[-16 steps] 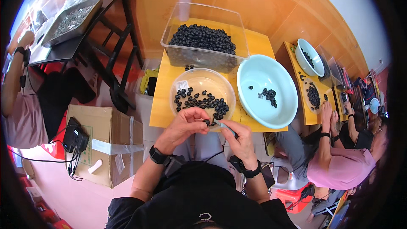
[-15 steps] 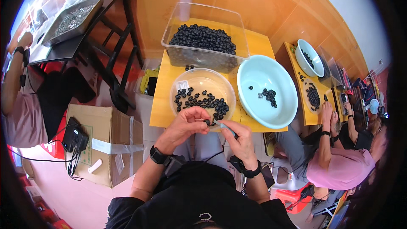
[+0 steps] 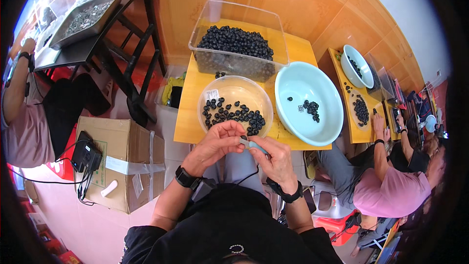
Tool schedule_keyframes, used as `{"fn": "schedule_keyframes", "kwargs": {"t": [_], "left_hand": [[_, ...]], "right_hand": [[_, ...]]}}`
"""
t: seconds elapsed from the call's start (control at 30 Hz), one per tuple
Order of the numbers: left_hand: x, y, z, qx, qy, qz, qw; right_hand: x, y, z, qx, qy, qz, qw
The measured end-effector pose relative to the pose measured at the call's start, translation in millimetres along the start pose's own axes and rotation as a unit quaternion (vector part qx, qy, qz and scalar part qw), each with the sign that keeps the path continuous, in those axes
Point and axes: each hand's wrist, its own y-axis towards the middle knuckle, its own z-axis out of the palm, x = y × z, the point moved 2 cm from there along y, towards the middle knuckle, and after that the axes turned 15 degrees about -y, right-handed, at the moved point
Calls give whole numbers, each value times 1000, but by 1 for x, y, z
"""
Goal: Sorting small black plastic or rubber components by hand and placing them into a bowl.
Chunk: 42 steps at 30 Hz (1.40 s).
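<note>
My left hand [image 3: 214, 145] pinches a small round black part [image 3: 244, 137] between thumb and fingertips, above the near edge of a shallow clear tub [image 3: 236, 85]. In my right hand [image 3: 276, 159] is a slim tool with a light blue handle [image 3: 258, 147]; its pale tip meets the black part, and the kind of tool is unclear. Loose black parts [image 3: 225, 113] like the held one lie in the clear tub just beyond my hands. To the right, a light blue basin [image 3: 286, 117] holds a smaller cluster of black parts [image 3: 311, 109].
A clear bin [image 3: 234, 61] heaped with black parts stands at the back of the yellow table [image 3: 188, 124], with a pale flask [image 3: 216, 5] behind it. At left are a cardboard box [image 3: 139, 166] and a dark table [image 3: 105, 34]. Co-workers [image 3: 391, 186] sit on both sides.
My two hands have drawn closer together, and the tool's tip has moved left against the black part. The view has shifted slightly.
</note>
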Motion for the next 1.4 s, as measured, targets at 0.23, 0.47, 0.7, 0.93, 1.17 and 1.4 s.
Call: {"fn": "schedule_keyframes", "kwargs": {"t": [0.23, 0.47, 0.7, 0.93, 1.17, 1.4], "left_hand": [[5, 2, -9, -13, -40, -17, 999], [2, 3, -12, 0, -39, -22, 999], [-1, -1, -5, 12, -32, -24, 999], [-2, -1, -7, -21, -43, -17, 999], [1, -3, -5, -27, 27, -53, 998], [6, -8, -8, -10, 9, -126, 992]], "right_hand": [[-3, 0, 1, -1, 6, 2, 1000], [-16, 1, 13, -42, -26, -4, 999], [-56, -6, 17, -43, -11, 94, 995], [-21, -1, 9, -40, 125, 113, 985], [-2, 3, 18, 44, 264, 121, 956], [-5, -10, 30, 78, 371, 196, 904]]}}
